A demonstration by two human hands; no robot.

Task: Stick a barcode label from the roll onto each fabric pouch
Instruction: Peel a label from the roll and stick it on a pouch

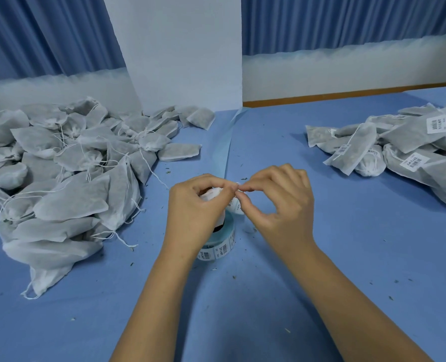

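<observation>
Both your hands are up over the roll (220, 246), which stands on the table (347, 257) just beneath your left wrist, barcodes showing on its outer turn.

Your left hand (193, 205) is curled tight: fingers folded inward, thumb against them, gripping the white end of the strip (211, 195) that comes up off the roll.

Your right hand (276, 202) meets it fingertip to fingertip. Thumb and forefinger are drawn together in a fine pinch on a label (235, 205) at the strip's end, while the other three fingers arch loosely above and hold nothing. The label hangs between the two hands, directly above the roll. It looks partly lifted, but your fingers hide its edge, so I cannot tell whether it is free of its backing.

Spent pale blue liner (226, 147) trails from behind your hands, away from the roll towards the wall.

Left of the roll lies a heap of bare pouches (60, 178) with loose drawstrings. Well to the right of the roll lie the labelled pouches (399, 147).
</observation>
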